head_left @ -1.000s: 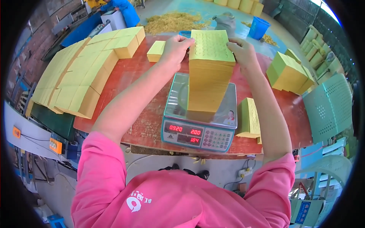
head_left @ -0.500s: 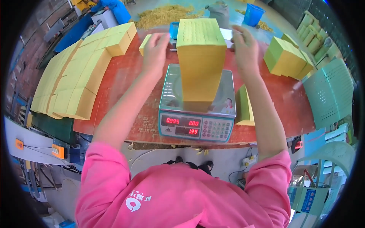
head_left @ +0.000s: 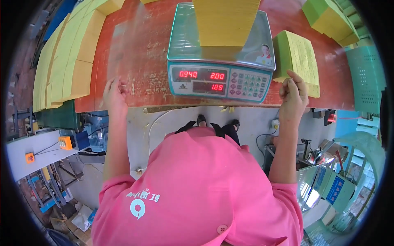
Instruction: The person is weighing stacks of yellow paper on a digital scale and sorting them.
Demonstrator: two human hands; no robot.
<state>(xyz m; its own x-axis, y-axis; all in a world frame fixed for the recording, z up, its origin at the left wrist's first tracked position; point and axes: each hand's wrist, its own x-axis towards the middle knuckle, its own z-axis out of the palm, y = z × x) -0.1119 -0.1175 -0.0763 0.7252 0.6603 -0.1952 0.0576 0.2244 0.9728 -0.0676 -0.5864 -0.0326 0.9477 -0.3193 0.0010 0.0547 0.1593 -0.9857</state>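
A tall stack of yellow paper sheets (head_left: 225, 20) stands on the pan of a teal digital scale (head_left: 221, 74) with red lit digits, on a red wooden table (head_left: 143, 69). My left hand (head_left: 115, 96) rests at the table's near edge, left of the scale, fingers loosely curled and holding nothing. My right hand (head_left: 293, 96) sits at the near edge to the right of the scale, its fingers touching the corner of a small yellow-green paper stack (head_left: 297, 59).
Long rows of yellow paper stacks (head_left: 69, 61) lie along the table's left side. More stacks (head_left: 328, 18) sit at the far right beside a green plastic crate (head_left: 365, 78). Below the table are a grey floor, cables, and an orange switch box (head_left: 65, 142).
Both hands have left the tall stack and dropped back to the table's near edge. The view has tipped down, so the scale now sits at the top of the picture.
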